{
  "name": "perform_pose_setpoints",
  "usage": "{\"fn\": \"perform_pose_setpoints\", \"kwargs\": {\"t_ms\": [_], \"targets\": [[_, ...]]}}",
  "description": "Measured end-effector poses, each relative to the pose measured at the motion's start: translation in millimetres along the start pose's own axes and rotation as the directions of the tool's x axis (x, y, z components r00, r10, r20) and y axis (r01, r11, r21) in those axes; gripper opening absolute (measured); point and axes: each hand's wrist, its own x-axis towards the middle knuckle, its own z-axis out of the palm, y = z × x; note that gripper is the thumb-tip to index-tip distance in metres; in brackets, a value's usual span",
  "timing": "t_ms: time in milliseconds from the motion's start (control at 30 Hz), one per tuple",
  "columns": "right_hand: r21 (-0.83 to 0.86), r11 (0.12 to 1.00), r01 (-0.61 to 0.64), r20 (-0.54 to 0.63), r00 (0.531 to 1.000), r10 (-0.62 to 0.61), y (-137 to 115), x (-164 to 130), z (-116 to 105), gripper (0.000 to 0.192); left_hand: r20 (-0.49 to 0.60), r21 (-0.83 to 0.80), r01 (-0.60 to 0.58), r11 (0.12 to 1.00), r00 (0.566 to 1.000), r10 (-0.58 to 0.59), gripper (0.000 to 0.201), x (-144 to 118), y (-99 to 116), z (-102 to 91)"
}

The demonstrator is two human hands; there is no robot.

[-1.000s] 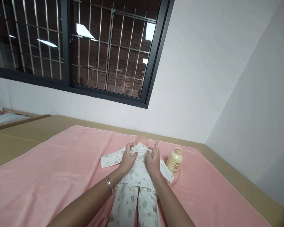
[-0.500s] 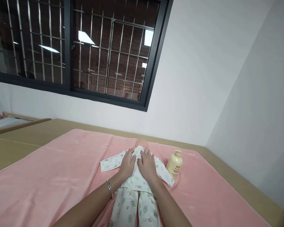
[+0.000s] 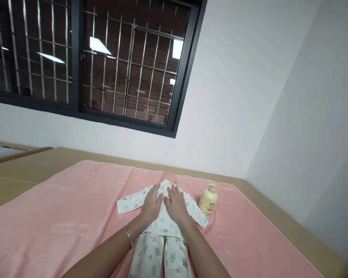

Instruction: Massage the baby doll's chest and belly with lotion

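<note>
A doll [image 3: 168, 177] in a white printed long-sleeved top [image 3: 164, 220] and matching trousers [image 3: 176, 258] lies stretched out on a pink blanket [image 3: 72, 216]. Both sleeves spread to the sides, and only the bare top of its head shows beyond the collar. My left hand [image 3: 151, 202] rests flat on the left part of the upper torso, fingers extended. Beside it, my right hand [image 3: 176, 204] lies on the right part, its fingers slightly spread. Neither hand grips anything. A pale yellow pump bottle [image 3: 208, 201] stands right of the doll, close to its right sleeve.
The blanket covers much of a tan surface [image 3: 66, 154] that meets a white wall [image 3: 220, 116]. A dark-framed window [image 3: 174, 116] with metal bars behind it is above. At the far left is a wooden-edged tray or frame [image 3: 20, 155], partly cut off.
The view has turned slightly right, so everything sits a little further left. Both hands stay on the doll's torso, with no clear movement against it.
</note>
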Motion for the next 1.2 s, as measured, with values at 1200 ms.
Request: {"fn": "perform_pose_setpoints", "kwargs": {"t_ms": [1200], "targets": [[0.036, 0.937, -0.347, -0.084, 0.933, 0.349, 92.3, -5.3, -121.4, 0.063, 0.703, -0.666, 0.730, -0.155, 0.544, -0.457, 0.057, 53.6, 171.3, 113.8]]}}
